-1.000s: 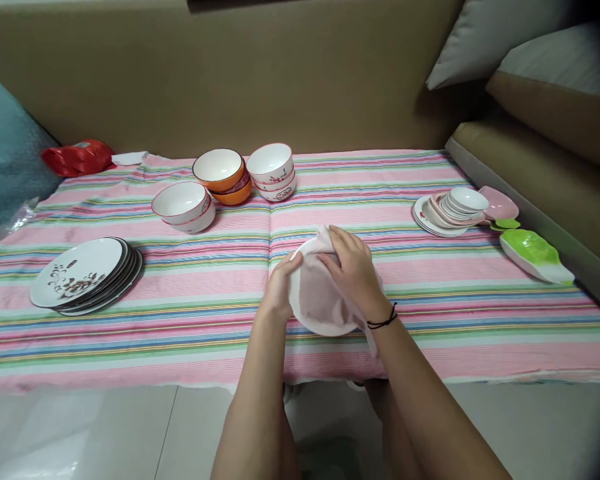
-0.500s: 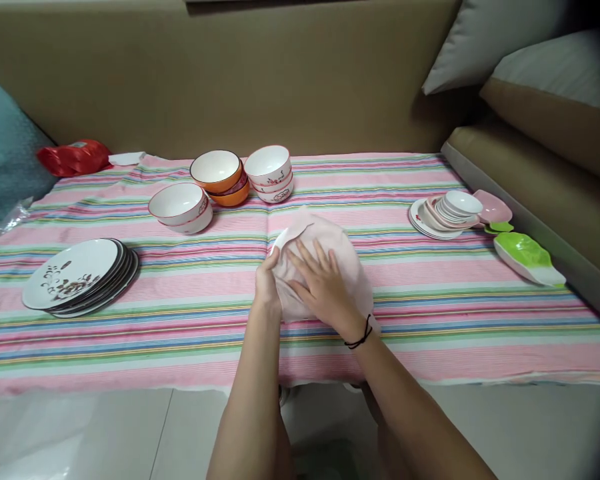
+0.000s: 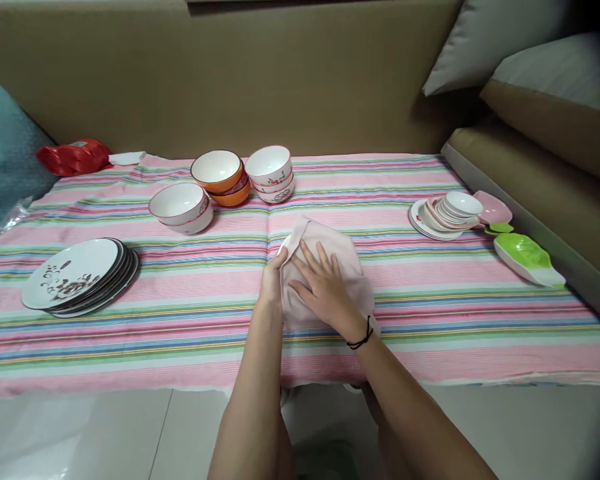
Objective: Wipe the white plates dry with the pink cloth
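A pale pink cloth (image 3: 337, 250) covers a white plate (image 3: 281, 248) in the middle of the striped tablecloth (image 3: 190, 313); only a sliver of the plate's left rim shows. My left hand (image 3: 271, 280) grips that left rim through the cloth edge, fingers curled. My right hand (image 3: 320, 287) lies flat on top of the cloth with its fingers stretched out, a black band round the wrist.
A stack of flower-patterned plates (image 3: 75, 275) lies at the left. White and orange bowls (image 3: 220, 177) stand at the back. Small saucers (image 3: 453, 212), a pink dish (image 3: 495, 208) and a green dish (image 3: 527, 257) sit at the right. Sofa cushions rise behind; a red bag (image 3: 73, 157) lies far left.
The plate was tilted up with the cloth bunched under my right hand; now it lies lower with the cloth spread over it and my right hand flat on top.
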Available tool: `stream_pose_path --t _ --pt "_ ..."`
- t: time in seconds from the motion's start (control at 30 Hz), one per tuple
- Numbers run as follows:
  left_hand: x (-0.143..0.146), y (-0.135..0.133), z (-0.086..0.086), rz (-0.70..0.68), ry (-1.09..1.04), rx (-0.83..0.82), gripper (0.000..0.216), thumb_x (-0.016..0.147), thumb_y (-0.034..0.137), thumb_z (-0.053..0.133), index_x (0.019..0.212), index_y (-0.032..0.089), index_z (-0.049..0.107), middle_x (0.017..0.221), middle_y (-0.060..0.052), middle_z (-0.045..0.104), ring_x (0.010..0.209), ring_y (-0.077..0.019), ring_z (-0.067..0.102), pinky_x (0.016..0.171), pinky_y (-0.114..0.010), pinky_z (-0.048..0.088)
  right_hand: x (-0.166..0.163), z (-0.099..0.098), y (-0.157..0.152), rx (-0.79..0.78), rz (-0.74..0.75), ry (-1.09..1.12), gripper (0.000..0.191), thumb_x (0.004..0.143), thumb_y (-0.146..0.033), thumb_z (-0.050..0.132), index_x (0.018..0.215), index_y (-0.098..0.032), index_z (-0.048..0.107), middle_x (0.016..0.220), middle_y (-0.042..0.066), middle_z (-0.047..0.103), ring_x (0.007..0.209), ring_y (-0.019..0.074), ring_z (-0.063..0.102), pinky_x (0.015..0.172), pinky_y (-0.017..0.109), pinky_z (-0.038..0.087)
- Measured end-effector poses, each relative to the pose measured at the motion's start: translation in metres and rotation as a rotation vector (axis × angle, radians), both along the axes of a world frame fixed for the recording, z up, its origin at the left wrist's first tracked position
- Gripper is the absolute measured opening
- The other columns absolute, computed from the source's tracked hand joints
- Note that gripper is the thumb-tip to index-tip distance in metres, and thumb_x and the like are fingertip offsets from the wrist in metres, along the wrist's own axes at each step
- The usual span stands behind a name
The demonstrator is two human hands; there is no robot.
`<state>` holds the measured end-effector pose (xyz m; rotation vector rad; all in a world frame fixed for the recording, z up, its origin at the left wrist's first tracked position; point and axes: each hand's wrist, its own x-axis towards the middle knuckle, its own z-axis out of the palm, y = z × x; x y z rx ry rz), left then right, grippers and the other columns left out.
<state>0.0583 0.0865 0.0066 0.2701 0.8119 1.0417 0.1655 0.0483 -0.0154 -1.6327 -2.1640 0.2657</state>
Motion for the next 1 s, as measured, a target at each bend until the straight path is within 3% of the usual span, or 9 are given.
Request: stream_pose_path --t 0.1,0.23,0.4,0.53,0.63,0.8,0.9,1.0 --pt "-0.001 -0.007 0.005 -0.079 -0.022 -0.028 0.041 0.080 0.032 0.057 0.114 0.010 0.064 0.095 -0.014 0.072 0.094 -0.0313 0.066 0.091 -0.046 0.049 0.005 0.003 0.002 0.096 -0.159 -0.020 0.056 0.093 -0.047 0.035 0.145 -0.026 0.030 0.155 -0.001 0.015 0.143 0.0286 0.003 0.114 0.053 0.011" --pt "0.003 -0.008 0.005 0.106 -0.042 -0.014 0.039 0.080 0.032 0.058 0.111 0.010 0.064 0.095 -0.013 0.072 0.098 -0.0302 0.065 0.093 -0.043 0.049 0.011 -0.001 -0.002 0.082 -0.246 -0.018 0.055 0.094 -0.044 0.035 0.143 -0.020 0.034 0.155 0.005 0.018 0.142 0.0307 0.010 0.112 0.054 0.015" --pt "0.002 0.002 0.001 0.321 -0.088 0.040 0.038 0.084 0.033 0.052 0.111 0.008 0.063 0.097 -0.014 0.071 0.103 -0.0294 0.063 0.096 -0.041 0.046 0.004 -0.002 -0.005 -0.003 -0.068 0.019 0.048 0.094 -0.033 0.035 0.141 -0.023 0.037 0.154 0.004 0.021 0.142 0.0265 0.013 0.112 0.053 0.015" --pt "0.002 -0.001 -0.001 0.211 -0.095 0.067 0.037 0.080 0.028 0.057 0.112 0.008 0.063 0.100 -0.013 0.071 0.105 -0.0281 0.062 0.098 -0.039 0.044 0.000 0.004 0.001 -0.007 0.068 0.050 0.047 0.095 -0.036 0.035 0.141 -0.028 0.037 0.155 -0.001 0.017 0.143 0.0257 0.008 0.112 0.054 0.013" --pt "0.007 -0.007 -0.004 0.155 -0.081 0.111 0.036 0.076 0.025 0.061 0.110 0.012 0.064 0.104 -0.010 0.070 0.106 -0.0269 0.062 0.098 -0.037 0.044 0.004 0.003 0.008 0.052 -0.028 0.041 0.053 0.094 -0.043 0.035 0.145 -0.028 0.029 0.155 0.000 0.018 0.144 0.0265 0.006 0.113 0.056 0.010" --pt "0.015 -0.009 -0.008 0.343 -0.018 0.060 0.036 0.075 0.029 0.064 0.107 0.014 0.065 0.104 -0.009 0.070 0.105 -0.0274 0.062 0.095 -0.038 0.046 0.011 -0.008 0.012 0.084 -0.239 0.016 0.054 0.095 -0.042 0.032 0.145 -0.022 0.030 0.154 0.005 0.020 0.143 0.0283 0.009 0.112 0.055 0.012" --pt "0.014 -0.008 -0.006 0.396 -0.025 0.060 0.037 0.076 0.032 0.063 0.110 0.017 0.064 0.106 -0.009 0.070 0.107 -0.0262 0.062 0.095 -0.036 0.047 0.010 -0.012 0.010 0.072 -0.269 0.021 0.054 0.095 -0.041 0.031 0.144 -0.018 0.033 0.153 0.009 0.022 0.142 0.0304 0.013 0.111 0.056 0.014" --pt "0.012 -0.009 -0.004 0.337 -0.005 0.054 0.039 0.076 0.032 0.064 0.111 0.017 0.064 0.103 -0.009 0.070 0.105 -0.0266 0.063 0.094 -0.037 0.047 0.007 -0.011 0.010 0.048 -0.274 0.019 0.054 0.095 -0.041 0.031 0.145 -0.019 0.031 0.154 0.008 0.018 0.142 0.0323 0.010 0.110 0.059 0.013"
